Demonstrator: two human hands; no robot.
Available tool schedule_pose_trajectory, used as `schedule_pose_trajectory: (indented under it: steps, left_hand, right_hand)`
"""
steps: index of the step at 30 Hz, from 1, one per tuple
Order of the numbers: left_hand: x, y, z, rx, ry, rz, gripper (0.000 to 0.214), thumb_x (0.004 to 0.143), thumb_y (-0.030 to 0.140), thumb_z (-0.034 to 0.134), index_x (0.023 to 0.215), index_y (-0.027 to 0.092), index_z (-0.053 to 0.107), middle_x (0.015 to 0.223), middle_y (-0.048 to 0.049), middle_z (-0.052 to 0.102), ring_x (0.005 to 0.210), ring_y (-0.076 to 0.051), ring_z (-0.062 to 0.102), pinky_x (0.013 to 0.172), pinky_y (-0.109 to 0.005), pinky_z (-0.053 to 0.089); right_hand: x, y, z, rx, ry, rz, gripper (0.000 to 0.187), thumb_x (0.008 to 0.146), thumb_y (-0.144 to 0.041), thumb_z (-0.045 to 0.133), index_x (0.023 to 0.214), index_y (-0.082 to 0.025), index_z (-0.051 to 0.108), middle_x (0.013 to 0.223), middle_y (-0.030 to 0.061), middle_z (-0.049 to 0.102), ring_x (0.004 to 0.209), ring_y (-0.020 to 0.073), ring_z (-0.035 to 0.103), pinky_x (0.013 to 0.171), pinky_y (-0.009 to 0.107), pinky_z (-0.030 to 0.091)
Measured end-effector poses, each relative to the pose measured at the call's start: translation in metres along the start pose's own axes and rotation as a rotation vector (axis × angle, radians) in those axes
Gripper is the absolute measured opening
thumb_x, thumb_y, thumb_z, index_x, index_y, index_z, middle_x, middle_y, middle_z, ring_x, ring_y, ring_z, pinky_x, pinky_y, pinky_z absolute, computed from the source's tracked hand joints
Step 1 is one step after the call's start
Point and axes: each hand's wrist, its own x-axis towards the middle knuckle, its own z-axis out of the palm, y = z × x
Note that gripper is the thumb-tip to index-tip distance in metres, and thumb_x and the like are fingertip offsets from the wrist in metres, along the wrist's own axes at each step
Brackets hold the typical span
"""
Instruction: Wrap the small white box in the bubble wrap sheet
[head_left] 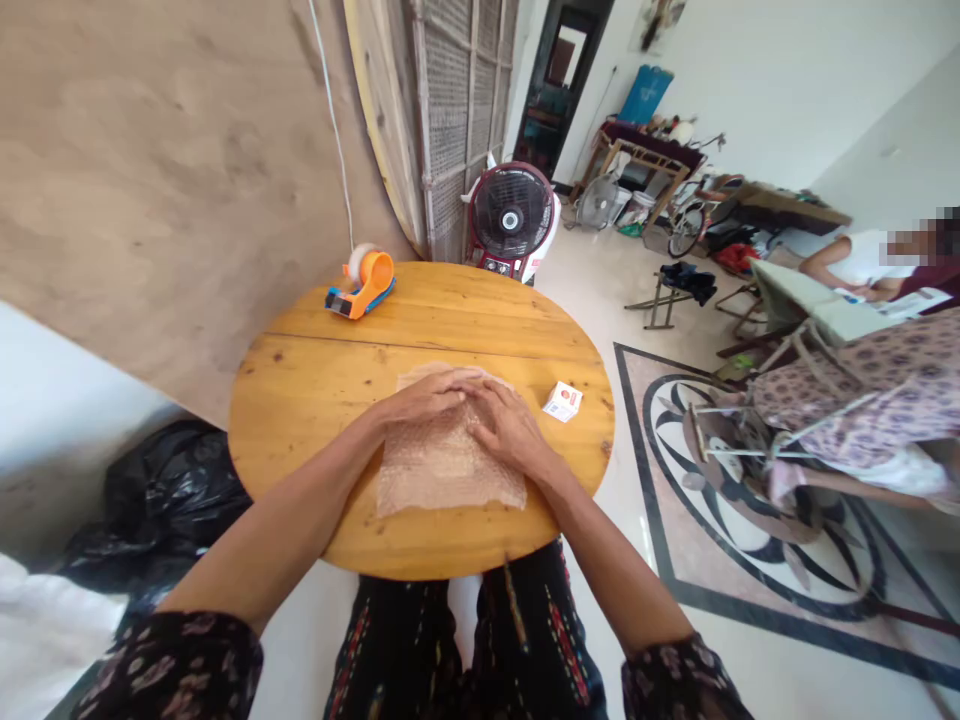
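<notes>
Plainly, left hand [427, 394] and right hand [507, 420] lie flattened on bubble wrap [450, 462], mid-frame.
Each grip pinches nothing, palms down, perhaps to press it flat; tape dispenser [369, 284], upper left, and box [564, 401], right of centre, sit apart on the worktop [300, 400], presumably leaving room. Wrap beneath the hands is hidden; whether it encloses anything, I cannot tell.

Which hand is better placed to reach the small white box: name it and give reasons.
The right hand, most likely. It lies flat on the bubble wrap, on the side nearer the small white box. The left hand rests toward the wrap's other side, farther from the box.
</notes>
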Motion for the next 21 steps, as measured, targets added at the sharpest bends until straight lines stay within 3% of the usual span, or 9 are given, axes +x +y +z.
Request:
schedule_pose_trajectory:
  steps: [11,21]
  left_hand:
    - [0.001,0.0001,0.0029,-0.025,0.038,-0.011,0.046,0.081,0.017,0.042,0.125,0.016,0.057,0.131,-0.0082,0.06,0.124,-0.02,0.052,0.111,-0.039,0.035]
    - [-0.0014,0.0021,-0.0039,0.022,0.091,-0.057,0.044,0.08,0.019,0.044,0.12,0.018,0.062,0.116,-0.0054,0.068,0.108,-0.02,0.061,0.099,-0.035,0.045]
  right_hand:
    - [-0.0005,0.0036,0.0025,-0.008,-0.006,0.045,0.062,0.083,-0.036,0.06,0.137,-0.012,0.044,0.142,0.0181,0.045,0.134,0.0285,0.038,0.113,0.048,0.026]
    - [-0.0005,0.0037,0.0049,-0.095,-0.005,0.084,0.059,0.085,-0.042,0.056,0.134,-0.012,0.047,0.138,0.0156,0.05,0.129,0.0285,0.04,0.11,0.046,0.029]
